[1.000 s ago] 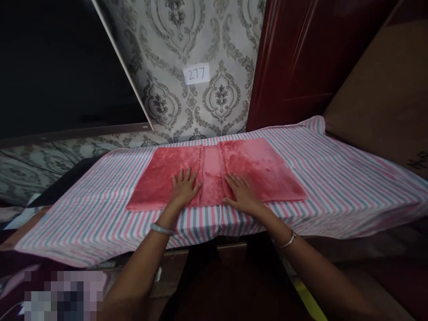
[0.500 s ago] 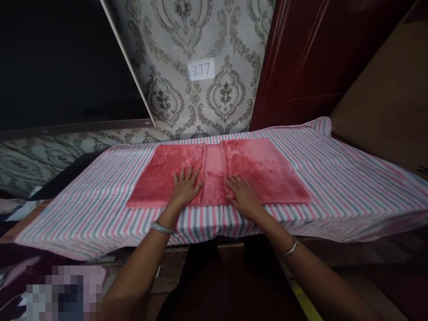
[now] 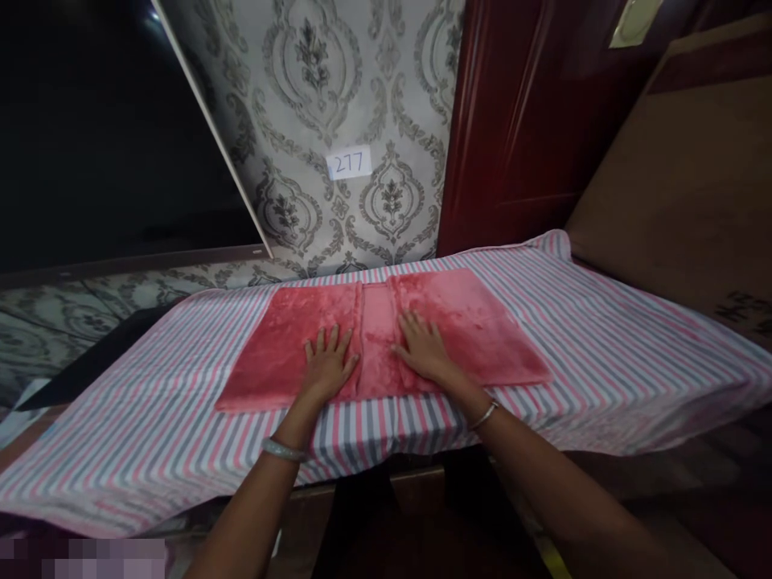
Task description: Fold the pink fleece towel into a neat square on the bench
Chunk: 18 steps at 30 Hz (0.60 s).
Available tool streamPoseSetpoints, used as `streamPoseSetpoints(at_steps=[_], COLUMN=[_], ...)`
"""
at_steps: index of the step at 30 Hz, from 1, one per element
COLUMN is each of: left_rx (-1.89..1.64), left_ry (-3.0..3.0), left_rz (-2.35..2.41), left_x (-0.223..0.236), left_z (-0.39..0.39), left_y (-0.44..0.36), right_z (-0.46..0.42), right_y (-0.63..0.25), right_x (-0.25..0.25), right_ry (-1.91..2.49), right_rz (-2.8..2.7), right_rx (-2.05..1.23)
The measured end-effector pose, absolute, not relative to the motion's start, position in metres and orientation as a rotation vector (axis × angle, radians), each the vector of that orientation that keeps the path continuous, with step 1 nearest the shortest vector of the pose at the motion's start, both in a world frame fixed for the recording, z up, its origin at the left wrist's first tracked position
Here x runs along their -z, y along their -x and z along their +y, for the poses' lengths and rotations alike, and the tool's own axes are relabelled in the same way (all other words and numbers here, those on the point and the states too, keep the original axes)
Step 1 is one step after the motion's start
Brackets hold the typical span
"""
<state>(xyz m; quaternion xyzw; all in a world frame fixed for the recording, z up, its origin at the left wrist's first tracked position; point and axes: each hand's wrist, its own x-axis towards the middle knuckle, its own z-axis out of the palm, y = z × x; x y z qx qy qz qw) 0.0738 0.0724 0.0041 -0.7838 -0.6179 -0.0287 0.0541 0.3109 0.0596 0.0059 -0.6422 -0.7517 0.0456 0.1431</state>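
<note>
1. The wall (image 3: 404, 88) fills the far side, with the screen (image 3: 121, 137) at the left and the door (image 3: 531, 121) and box (image 3: 681, 193) at the right.
2. The striped sheet (image 3: 621, 346) covers the counter (image 3: 22, 445) and hangs over its near edge, probably to give a clean, soft surface. A little brown shows at the far left, likely the counter's own top.
3. The red cloth (image 3: 377, 338) lies flat on the striped sheet, around its middle, directly in front of the person. Two side panels lie over a lower layer, their inner edges apart and nearly parallel, so a paler strip shows between them.
4. The left hand (image 3: 326, 370) rests palm down on the left panel, near its inner edge. Its fingers (image 3: 333, 339) are straight and fanned wide, the thumb reaching toward that edge; they touch the pile and grip nothing.
5. The right hand (image 3: 425, 351) lies palm down on the right panel. Its fingers are extended but less spread, the thumb apart at the inner edge, and they pinch nothing. Such flat, paired contact seems suited to keeping both panels level.
6. The card (image 3: 349, 162), marked 277, is on the wall.
7. The left bracelet (image 3: 283, 449) and right bracelet (image 3: 484, 414) circle the wrists.
</note>
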Motion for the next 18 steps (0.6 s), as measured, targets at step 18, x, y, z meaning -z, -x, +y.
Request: streamPoseSetpoints(at_steps=[18], left_rx=[0.828], left_ry=[2.026], left_rz=[-2.104], left_x=[-0.030], left_z=[0.056], left_y=[0.029], right_z=[0.061], right_y=[-0.306], right_x=[0.012], right_ry=[1.770], right_rz=[-2.205], right_rx=[-0.143])
